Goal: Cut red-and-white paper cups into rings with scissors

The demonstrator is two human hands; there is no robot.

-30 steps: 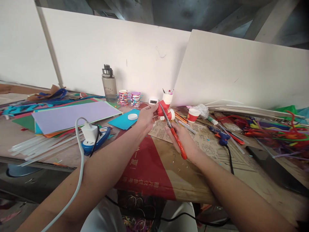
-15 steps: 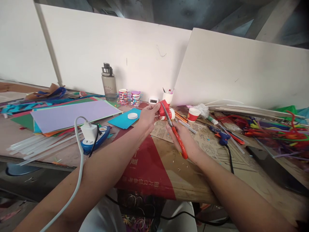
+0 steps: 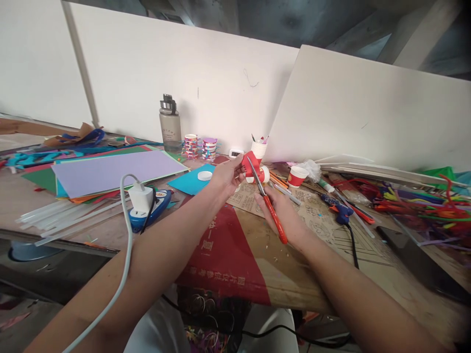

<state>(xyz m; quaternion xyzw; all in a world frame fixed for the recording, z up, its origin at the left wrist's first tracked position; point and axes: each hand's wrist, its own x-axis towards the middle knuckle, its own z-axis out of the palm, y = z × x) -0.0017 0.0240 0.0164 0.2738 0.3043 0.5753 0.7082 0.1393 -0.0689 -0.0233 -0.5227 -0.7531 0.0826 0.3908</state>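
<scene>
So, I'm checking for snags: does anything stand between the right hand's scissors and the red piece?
Nothing visible does: in this view the scissors overlap the red piece in the left hand. The tipped cup lies beyond them.

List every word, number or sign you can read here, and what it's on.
"夏": a large character on the red panel.
"圖片": apparently, in the smaller line lower on that panel; the rest of it is unclear.
Too small or blurred to read: marks on the water bottle, brown paper and standing red-and-white cup, plus the white clock's digits.
</scene>
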